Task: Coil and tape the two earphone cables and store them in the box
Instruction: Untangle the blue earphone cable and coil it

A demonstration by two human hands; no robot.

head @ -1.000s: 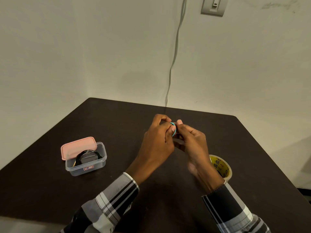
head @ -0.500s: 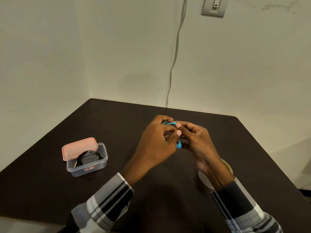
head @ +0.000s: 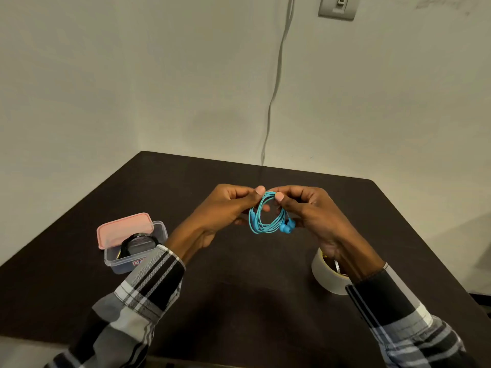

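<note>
A coiled blue earphone cable [head: 267, 226] hangs in a loop above the middle of the dark table [head: 239, 301], its blue earbuds at the lower right of the loop. My left hand [head: 225, 208] and my right hand [head: 308, 211] both pinch the top of the coil between thumb and fingers, close together. At the left stands a clear plastic box [head: 111, 258] with a pink lid [head: 123, 228] propped on its back edge; a coiled black earphone cable [head: 138, 244] lies inside it. A roll of tape [head: 325, 277] stands on the table under my right wrist.
The table's far edge meets a pale wall. A grey wire [head: 275, 83] runs down the wall to the table's back edge, and a switch plate [head: 338, 6] is mounted at the top right.
Both hands have drawn slightly apart and lifted, so the blue coil now hangs open and visible between them. Before, the coil was mostly hidden inside the fingers.
</note>
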